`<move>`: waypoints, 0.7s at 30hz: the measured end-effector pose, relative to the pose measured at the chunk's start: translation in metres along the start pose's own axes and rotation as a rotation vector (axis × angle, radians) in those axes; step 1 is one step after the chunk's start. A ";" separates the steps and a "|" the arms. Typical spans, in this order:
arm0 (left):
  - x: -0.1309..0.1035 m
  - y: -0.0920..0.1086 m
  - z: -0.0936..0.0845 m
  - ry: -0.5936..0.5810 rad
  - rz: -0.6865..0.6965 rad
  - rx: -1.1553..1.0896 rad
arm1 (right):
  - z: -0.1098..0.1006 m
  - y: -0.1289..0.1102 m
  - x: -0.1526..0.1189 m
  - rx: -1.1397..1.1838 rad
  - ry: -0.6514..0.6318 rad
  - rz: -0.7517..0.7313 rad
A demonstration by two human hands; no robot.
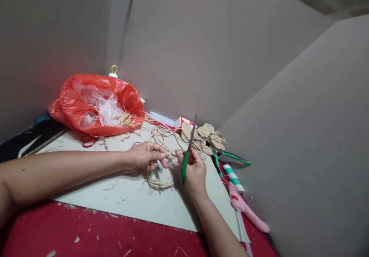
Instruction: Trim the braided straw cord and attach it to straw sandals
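Observation:
My left hand (148,156) pinches a strand of braided straw cord (160,184) over the white board (115,195). Close on its right, my right hand (193,170) is closed around scissors (186,159) with green and red handles, the blades pointing up and away. The fingertips of my right hand are near the same strand. Loops of the cord hang below my left hand and lie on the board behind both hands. Several coiled straw pieces (206,131) are heaped beyond my right hand.
A red plastic bag (72,111) with straw scraps stands at the back left, red-handled scissors (88,141) before it. Green-handled pliers (235,157), a green-and-white tube (233,178) and a pink glue gun (248,211) lie along the right edge. Grey walls enclose the back and right.

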State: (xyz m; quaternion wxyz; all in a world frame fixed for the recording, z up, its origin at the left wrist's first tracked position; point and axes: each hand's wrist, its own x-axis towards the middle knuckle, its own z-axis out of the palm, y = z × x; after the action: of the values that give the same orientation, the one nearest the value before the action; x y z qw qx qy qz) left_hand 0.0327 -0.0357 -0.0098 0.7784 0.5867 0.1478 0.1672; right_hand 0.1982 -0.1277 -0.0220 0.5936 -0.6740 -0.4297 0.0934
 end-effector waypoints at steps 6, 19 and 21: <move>0.009 0.010 -0.014 0.275 0.116 -0.051 | -0.010 0.007 0.004 -0.488 -0.171 -0.230; 0.018 0.010 -0.031 0.357 0.160 -0.139 | -0.011 0.008 0.003 -1.022 -0.268 -0.326; 0.018 0.010 -0.030 0.345 0.175 -0.137 | -0.011 0.009 0.003 -1.039 -0.238 -0.343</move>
State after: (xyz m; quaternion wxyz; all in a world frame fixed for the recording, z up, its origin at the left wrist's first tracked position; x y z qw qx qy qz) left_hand 0.0347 0.0006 -0.0086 0.7623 0.5055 0.2155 0.3419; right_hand 0.2113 -0.1332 -0.0252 0.1377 -0.7831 -0.5868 -0.1532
